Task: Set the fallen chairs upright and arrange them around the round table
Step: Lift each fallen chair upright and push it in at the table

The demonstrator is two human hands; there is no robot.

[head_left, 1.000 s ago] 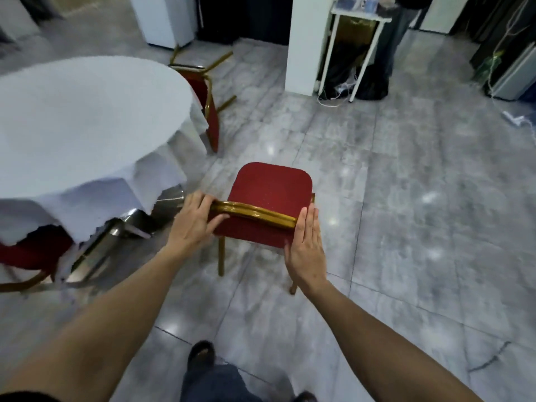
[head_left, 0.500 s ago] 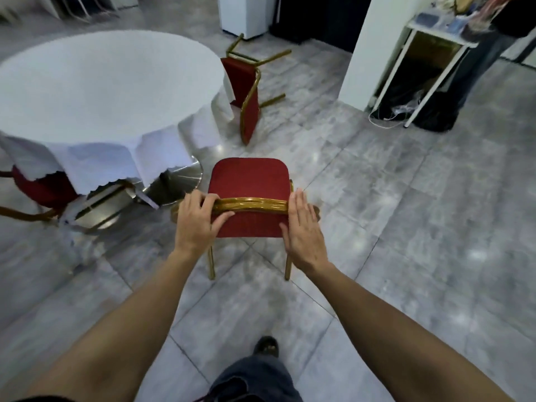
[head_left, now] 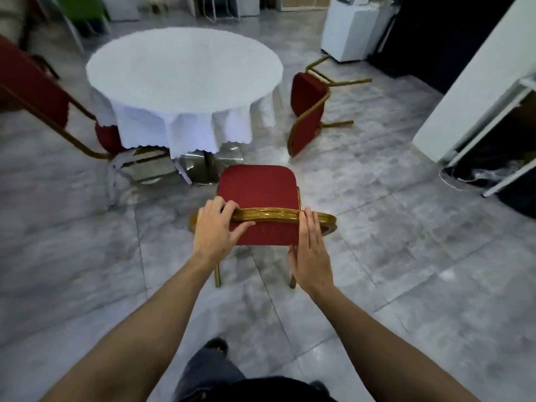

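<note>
An upright red chair [head_left: 256, 187] with a gold frame stands right in front of me, its seat pointing at the round table [head_left: 185, 68] under a white cloth. My left hand [head_left: 216, 227] grips the gold top rail of its backrest. My right hand [head_left: 311, 250] lies flat, fingers straight, against the right end of that backrest. A second red chair [head_left: 307, 111] lies on its side to the right of the table. A third red chair [head_left: 34, 85] leans tilted at the table's left side, partly under the cloth.
The table's shiny metal base [head_left: 208, 163] shows below the cloth, just ahead of the chair seat. A white pillar [head_left: 475, 76] and a white-framed side table [head_left: 507, 140] with cables stand at the right. A white cabinet [head_left: 348, 30] is at the back. Grey tiled floor surrounds me.
I have turned with the chair, so the table now lies straight ahead of it instead of off to the left. Both hands keep their places on the backrest.
</note>
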